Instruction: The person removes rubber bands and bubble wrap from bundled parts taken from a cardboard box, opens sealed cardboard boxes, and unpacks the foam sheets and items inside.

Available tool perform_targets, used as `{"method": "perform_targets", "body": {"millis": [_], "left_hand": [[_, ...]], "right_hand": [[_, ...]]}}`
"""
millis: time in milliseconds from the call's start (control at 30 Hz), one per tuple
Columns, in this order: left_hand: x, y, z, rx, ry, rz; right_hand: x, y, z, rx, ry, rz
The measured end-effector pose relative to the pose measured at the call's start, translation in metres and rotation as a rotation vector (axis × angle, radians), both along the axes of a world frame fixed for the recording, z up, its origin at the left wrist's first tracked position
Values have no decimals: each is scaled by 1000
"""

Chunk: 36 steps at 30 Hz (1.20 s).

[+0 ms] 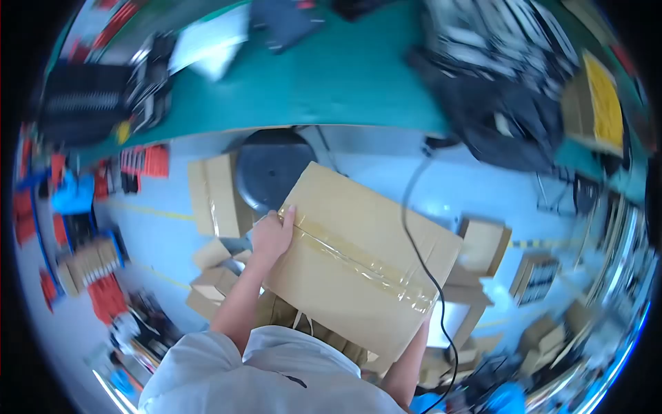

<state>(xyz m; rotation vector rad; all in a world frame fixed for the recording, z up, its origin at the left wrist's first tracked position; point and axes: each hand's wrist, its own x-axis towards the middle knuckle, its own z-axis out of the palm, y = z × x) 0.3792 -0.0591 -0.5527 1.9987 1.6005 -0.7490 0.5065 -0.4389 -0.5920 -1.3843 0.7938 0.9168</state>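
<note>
A large cardboard box (352, 245), closed with clear tape along its middle seam, is tilted in front of my body. My left hand (274, 233) grips its left edge, with the thumb lying on the taped face. At the lower right edge, my right hand (426, 324) supports the box; most of it is hidden behind the cardboard, fingers included. A black cable (416, 241) hangs down across the right part of the box in this view.
A green table (331, 76) spans the far side, with black bags (503, 110) on its right. Below its edge stands a black round stool (272, 169) beside another taped carton (209, 195). Open cartons (485, 246) lie right, red bins (148, 161) left.
</note>
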Motion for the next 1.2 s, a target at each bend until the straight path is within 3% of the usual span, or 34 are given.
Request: {"method": "perform_targets", "body": {"millis": [200,367,433,500,633,700,833,933,967,1000,1033,1067,1133,1167,1200], "left_hand": [[-149,44,3,92,-77,417],[-299,72,-9,134,-122,800],[-362,81,-21,161,-90,939],[-418,92,-39,214,-62,1174],[-514,132,-66,395,-185,1236],[-537,169,-59,396,-136,1215],[-576,258,-63,364,-123,1084],[-553,313,-77,329,-199,990],[-533,316,-88,305,-139,834],[-511,315,-99,278,-84,678],[-503,301,-150,100,-138,538],[-492,287,-201,-73,-196,392],[-419,254,-201,-86,25,356],[-414,262,-202,-88,12,356],[-413,267,-202,-133,5,338]], "right_hand": [[-27,108,-19,127,0,254],[-84,230,-64,57,-119,475],[-120,294,-66,101,-180,872],[-163,352,-69,93,-311,1038],[-230,454,-69,185,-192,1223],[-256,487,-87,203,-138,1290],[-305,525,-135,361,-75,1131],[-324,536,-163,378,237,959],[-331,525,-198,362,236,964],[-337,505,-250,353,130,1311],[-337,483,-276,334,19,1659],[-345,470,-253,321,-111,1811],[-370,440,-195,427,-434,1981],[-372,430,-171,545,-625,1996],[-371,431,-132,572,-304,1867]]}}
